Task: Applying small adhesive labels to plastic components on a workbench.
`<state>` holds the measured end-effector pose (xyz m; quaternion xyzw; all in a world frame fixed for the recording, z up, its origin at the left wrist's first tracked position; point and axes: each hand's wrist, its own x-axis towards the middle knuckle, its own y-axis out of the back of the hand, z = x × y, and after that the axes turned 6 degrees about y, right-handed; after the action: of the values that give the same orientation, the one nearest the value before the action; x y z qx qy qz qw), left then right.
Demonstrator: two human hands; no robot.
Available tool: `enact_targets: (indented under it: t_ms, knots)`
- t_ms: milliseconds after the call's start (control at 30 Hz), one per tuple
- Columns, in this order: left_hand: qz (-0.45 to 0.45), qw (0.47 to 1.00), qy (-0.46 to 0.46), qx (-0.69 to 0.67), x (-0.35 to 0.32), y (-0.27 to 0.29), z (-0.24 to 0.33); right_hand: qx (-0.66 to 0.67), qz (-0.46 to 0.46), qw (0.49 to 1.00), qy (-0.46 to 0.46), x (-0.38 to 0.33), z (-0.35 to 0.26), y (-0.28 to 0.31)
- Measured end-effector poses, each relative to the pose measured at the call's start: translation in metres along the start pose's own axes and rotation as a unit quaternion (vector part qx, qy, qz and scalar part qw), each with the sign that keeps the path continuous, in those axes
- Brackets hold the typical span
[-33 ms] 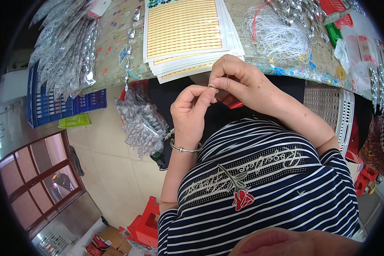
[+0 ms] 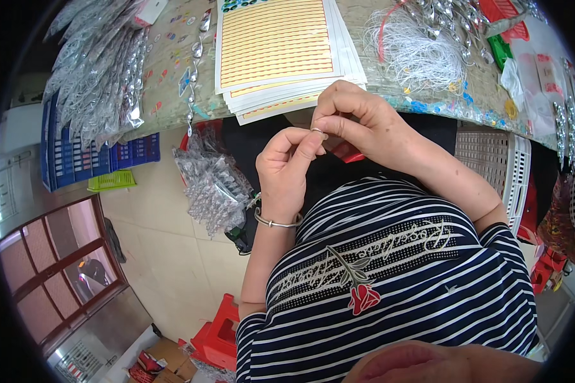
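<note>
Worktable (image 2: pixel 169 89) beyond hands (image 2: pixel 370 121); pale lettering (image 2: pixel 437 235) on shirt (image 2: pixel 396 325)

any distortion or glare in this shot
Head view: the table bends along its front edge, corners go black; head view: silvery packets at left glint; head view: the small item between left hand and right hand is too tiny to identify.

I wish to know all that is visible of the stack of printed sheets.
The stack of printed sheets looks like paper with white borders; the top sheet has a yellow field crossed by red rows and green round spots where the picture's edge cuts it off. It lies flat on the table, lower sheets fanning out beneath its near edge. The right hand overlaps its lower edge; contact is unclear.
</note>
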<state>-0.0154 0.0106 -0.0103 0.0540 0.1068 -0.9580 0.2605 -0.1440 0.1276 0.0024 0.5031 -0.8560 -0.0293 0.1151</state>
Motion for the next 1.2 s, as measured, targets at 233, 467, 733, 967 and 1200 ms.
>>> enact_targets:
  t_ms: [233, 467, 733, 967, 1200]
  knots:
    - [-0.019, 0.997, 0.031, -0.062, -0.001, 0.005, 0.001, 0.028, -0.004, 1.000, 0.000, 0.005, 0.000, 0.000]
    - [0.020, 0.999, 0.004, -0.028, -0.001, 0.003, 0.002, -0.108, 0.046, 0.989, 0.088, -0.002, -0.010, 0.007]
    - [0.013, 0.995, -0.059, 0.085, 0.000, 0.004, -0.007, -0.232, 0.050, 0.958, 0.159, -0.008, -0.006, 0.000]
    - [0.010, 0.993, -0.069, 0.095, 0.001, 0.005, -0.013, -0.288, 0.055, 0.934, 0.206, -0.003, -0.004, -0.001]
    - [0.032, 0.961, -0.138, 0.238, 0.002, 0.003, -0.011, -0.375, 0.063, 0.891, 0.246, 0.001, 0.002, -0.008]
